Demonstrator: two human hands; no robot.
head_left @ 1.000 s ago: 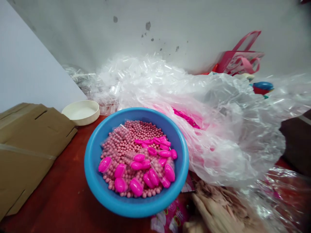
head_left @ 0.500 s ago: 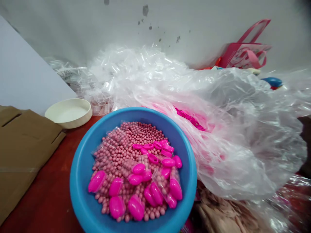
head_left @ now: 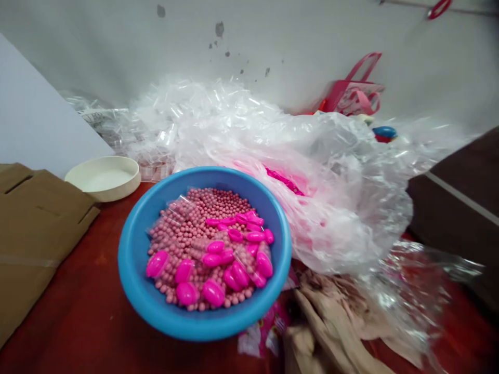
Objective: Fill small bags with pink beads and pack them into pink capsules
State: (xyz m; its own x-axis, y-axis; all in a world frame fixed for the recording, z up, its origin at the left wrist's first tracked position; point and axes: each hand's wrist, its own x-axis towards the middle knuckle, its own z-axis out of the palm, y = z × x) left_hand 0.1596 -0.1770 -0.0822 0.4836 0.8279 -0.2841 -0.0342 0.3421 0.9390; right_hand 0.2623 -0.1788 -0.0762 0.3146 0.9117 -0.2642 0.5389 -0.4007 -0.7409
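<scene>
Right up front, a blue plastic basin [head_left: 128, 259] sits on a red tabletop [head_left: 78, 306], holding loose pink beads [head_left: 218, 203] and clear bags [head_left: 171, 218] of beads with hot-pink capsules [head_left: 213, 292]. At least a dozen capsules show, overlapping too much for an exact count. Neither hand is in view, so their grip cannot be told. Beyond, crumpled plastic sheeting [head_left: 331, 208] partly hides something pink, and one pink tote bag [head_left: 353, 93] stands near the wall [head_left: 312, 31].

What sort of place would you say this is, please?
Probably a small packing workspace: a blue plastic basin of bagged pink beads, a heap of clear plastic bags, and flattened cardboard.
</scene>
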